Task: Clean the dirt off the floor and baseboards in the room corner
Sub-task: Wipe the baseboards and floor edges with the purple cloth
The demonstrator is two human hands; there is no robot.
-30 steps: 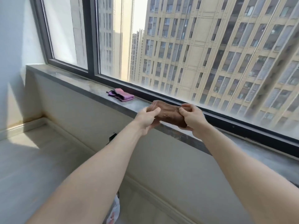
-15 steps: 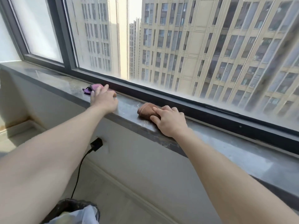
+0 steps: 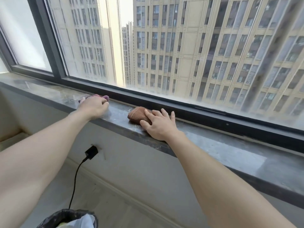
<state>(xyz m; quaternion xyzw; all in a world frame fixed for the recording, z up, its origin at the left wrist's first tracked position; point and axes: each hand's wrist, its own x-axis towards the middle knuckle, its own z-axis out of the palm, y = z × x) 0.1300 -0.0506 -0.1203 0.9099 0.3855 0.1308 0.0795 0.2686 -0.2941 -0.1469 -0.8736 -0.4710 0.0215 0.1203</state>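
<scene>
A: Since half a second back: left hand (image 3: pixel 94 107) closed down over the purple cloth (image 3: pixel 98 96), fingers curled round it, where before only laid on top. Right hand (image 3: pixel 158 125) shifted little; fingers spread wider over the brown cloth (image 3: pixel 137 115).

B: Right hand gripping, then?

A: No. Fingers straight and splayed, pressing flat on the brown cloth's near end. Nothing pinched. Both cloths lying on the window sill (image 3: pixel 230 150), well apart from each other, purple one close against the window frame (image 3: pixel 164 97).

B: And the actual job, the floor (image 3: pixel 105 199) and baseboard (image 3: pixel 131 197)?

A: Down below the sill, untouched as far as visible. Corner itself off to the left edge, barely in view. Judged at the fetching stage: cloth in hand, no wiping begun.

B: Anything likely to go wrong?

A: Dusty film all over the sill, so dragging the purple cloth off sideways could load it with grit before reaching the floor. Black cable (image 3: pixel 74 181) hanging from the plug (image 3: pixel 91 152) just under the left arm: a careless downward swing could snag it and yank the plug out. Bin (image 3: pixel 54 218) directly beneath too; a dropped cloth could land inside.

B: Any brand, label, writing?

A: None readable. Nothing on cloths, plug or bin liner.
</scene>
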